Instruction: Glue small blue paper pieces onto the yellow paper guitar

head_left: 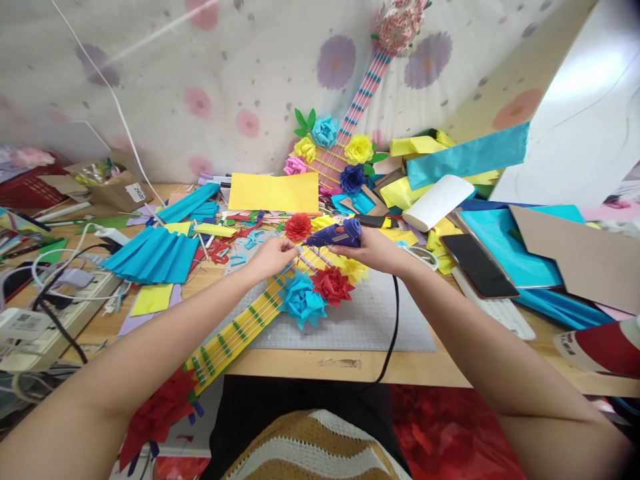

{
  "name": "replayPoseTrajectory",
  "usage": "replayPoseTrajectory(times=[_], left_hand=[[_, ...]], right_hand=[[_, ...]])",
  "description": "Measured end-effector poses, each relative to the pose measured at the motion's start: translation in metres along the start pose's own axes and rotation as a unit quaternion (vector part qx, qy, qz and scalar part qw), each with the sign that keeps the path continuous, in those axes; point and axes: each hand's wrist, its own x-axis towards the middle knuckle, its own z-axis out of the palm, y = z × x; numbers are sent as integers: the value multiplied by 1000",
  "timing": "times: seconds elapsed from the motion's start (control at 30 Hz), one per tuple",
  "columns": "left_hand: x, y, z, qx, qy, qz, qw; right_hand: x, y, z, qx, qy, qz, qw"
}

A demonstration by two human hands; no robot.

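Observation:
My right hand point(373, 250) is wrapped round a blue glue gun point(333, 235), its nozzle pointing left toward my other hand. The fingers of my left hand point(274, 257) are pinched together close to the nozzle tip; whatever they hold is too small to make out. Beneath both hands lies a yellow paper guitar point(240, 331) with white strings and green strips across its neck. Paper flowers sit on its body: a blue one point(303, 298), a red one point(333, 285) and another red one point(299, 227). A large red flower point(163, 410) is at the neck's end.
A grey cutting mat point(390, 327) lies under the guitar. Pleated blue paper point(155, 255) and a power strip point(75, 313) are at left. On the right are a phone point(480, 265), cardboard point(575, 260) and a red-and-white cup point(600, 347). A pink paper guitar point(363, 100) leans behind.

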Motion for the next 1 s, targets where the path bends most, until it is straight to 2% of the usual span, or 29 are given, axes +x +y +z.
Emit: replayPoseTrajectory(times=[0.5, 0.63, 0.77, 0.9, 1.0], left_hand=[[-2, 5, -3, -16, 20, -10, 1000], [-4, 11, -3, -51, 29, -18, 998], [-8, 19, -3, -136, 20, -60, 989], [-9, 20, -7, -230, -20, -77, 970], [-8, 15, -16, -268, -19, -85, 959]], right_hand=[[-3, -3, -4, -10, -27, -7, 1000], [-3, 1, -4, -13, -30, 1, 999], [-4, 4, -7, -9, -23, 3, 1000], [-8, 13, -17, 8, 31, 23, 999], [-11, 33, -23, 32, 127, 71, 989]])
